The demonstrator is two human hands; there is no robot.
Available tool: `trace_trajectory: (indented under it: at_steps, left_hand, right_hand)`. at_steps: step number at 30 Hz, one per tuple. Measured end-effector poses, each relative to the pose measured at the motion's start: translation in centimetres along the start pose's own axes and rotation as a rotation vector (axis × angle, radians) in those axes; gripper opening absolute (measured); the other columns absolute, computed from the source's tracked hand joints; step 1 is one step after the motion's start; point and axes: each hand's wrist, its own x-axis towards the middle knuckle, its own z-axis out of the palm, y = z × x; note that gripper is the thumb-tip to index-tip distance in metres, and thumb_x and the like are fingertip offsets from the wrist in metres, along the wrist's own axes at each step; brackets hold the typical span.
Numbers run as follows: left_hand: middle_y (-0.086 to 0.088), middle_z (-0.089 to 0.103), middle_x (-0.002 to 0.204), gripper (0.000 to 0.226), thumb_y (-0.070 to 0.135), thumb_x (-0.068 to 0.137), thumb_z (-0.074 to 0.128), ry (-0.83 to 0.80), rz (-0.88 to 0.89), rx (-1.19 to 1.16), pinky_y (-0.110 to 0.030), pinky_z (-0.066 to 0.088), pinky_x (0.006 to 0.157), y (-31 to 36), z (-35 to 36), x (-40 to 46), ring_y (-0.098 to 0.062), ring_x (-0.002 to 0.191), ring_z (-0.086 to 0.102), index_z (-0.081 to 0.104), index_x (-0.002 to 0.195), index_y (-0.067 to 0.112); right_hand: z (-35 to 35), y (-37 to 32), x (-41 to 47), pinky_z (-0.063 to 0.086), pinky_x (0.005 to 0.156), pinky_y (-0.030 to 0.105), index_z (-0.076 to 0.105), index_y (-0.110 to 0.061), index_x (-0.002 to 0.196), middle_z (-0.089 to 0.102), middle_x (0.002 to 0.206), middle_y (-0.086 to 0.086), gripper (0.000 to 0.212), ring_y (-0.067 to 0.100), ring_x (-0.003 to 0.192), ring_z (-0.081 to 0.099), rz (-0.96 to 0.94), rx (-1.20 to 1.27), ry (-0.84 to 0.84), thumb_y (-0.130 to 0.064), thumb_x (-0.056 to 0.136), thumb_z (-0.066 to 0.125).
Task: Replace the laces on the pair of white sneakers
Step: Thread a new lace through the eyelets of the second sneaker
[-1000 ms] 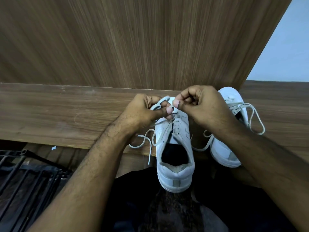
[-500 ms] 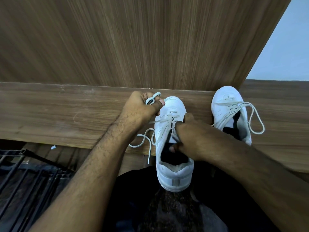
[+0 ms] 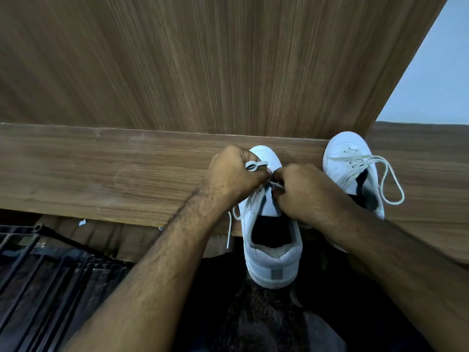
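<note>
A wood-grain desk (image 3: 101,174) meets an upright wooden panel (image 3: 203,59), pale wall (image 3: 436,80) at right, black metal grate (image 3: 38,275) below left.

Two white sneakers, near sneaker (image 3: 272,250) and far sneaker (image 3: 350,161); two hands, left (image 3: 233,176) and right (image 3: 302,191).

Both hands meet over the near white sneaker (image 3: 272,240), center-right of frame. Left hand (image 3: 234,175) curled w/ a lace loop (image 3: 253,165) around a finger; right hand (image 3: 302,191) pinches lace at the eyelets. Heel hangs off the wooden surface (image 3: 101,174) edge. 2nd sneaker (image 3: 347,158) upper right, laced, loop trailing right. Wood panel (image 3: 203,59) behind; dark metal grate (image 3: 38,275) lower left.
</note>
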Motion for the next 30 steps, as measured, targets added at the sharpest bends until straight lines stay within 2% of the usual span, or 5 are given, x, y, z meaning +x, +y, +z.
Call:
trace_trajectory:
  at_steps: [7,14,19,24,30]
  left_hand:
    - [0.001,0.052,0.051,0.028,0.025,0.080,0.078,0.046,-0.034,-0.020,-0.019,0.032,0.042,-0.6,0.0,0.3,-0.006,0.043,0.040,0.069,0.068,0.001]
    - [0.004,0.042,0.047,0.035,0.019,0.081,0.077,0.007,-0.033,-0.024,-0.020,0.029,0.041,-0.4,0.0,0.1,-0.009,0.042,0.034,0.059,0.058,0.000]
    - [0.013,0.040,0.036,0.050,0.018,0.078,0.079,-0.089,-0.044,0.008,-0.018,0.029,0.045,-0.2,0.1,0.1,-0.002,0.034,0.036,0.054,0.036,0.022]
    - [0.014,0.041,0.033,0.047,0.015,0.079,0.078,-0.115,-0.026,0.096,-0.013,0.029,0.038,0.4,0.5,-0.1,0.000,0.033,0.041,0.054,0.038,0.020]
    - [0.004,0.055,0.054,0.029,0.027,0.073,0.075,-0.055,0.023,0.221,-0.029,0.045,0.057,1.2,2.0,-0.3,-0.020,0.061,0.060,0.058,0.052,0.017]
  right_hand:
    - [-0.4,1.6,0.2,0.059,0.075,0.035,0.076,-0.029,0.095,0.073,0.082,-0.006,0.014,0.017,0.080,0.069,0.072,0.205,0.005,-0.028,0.088,0.065]
    - [-0.6,2.9,0.5,0.061,0.075,0.038,0.077,-0.026,0.086,0.074,0.074,-0.006,0.008,0.016,0.075,0.072,0.136,0.432,-0.049,-0.022,0.085,0.071]
    - [-0.6,3.4,0.6,0.050,0.053,0.029,0.076,-0.023,0.083,0.074,0.071,-0.001,0.007,0.013,0.057,0.065,0.143,0.520,-0.081,-0.019,0.086,0.071]
    - [-0.9,3.6,0.7,0.049,0.051,0.029,0.075,-0.021,0.082,0.068,0.064,0.003,0.010,0.017,0.054,0.061,0.149,0.544,-0.135,-0.019,0.090,0.069]
    - [-1.2,3.7,0.6,0.057,0.053,0.037,0.073,-0.011,0.090,0.074,0.081,0.017,0.012,0.033,0.061,0.068,0.164,0.601,-0.185,-0.012,0.096,0.062]
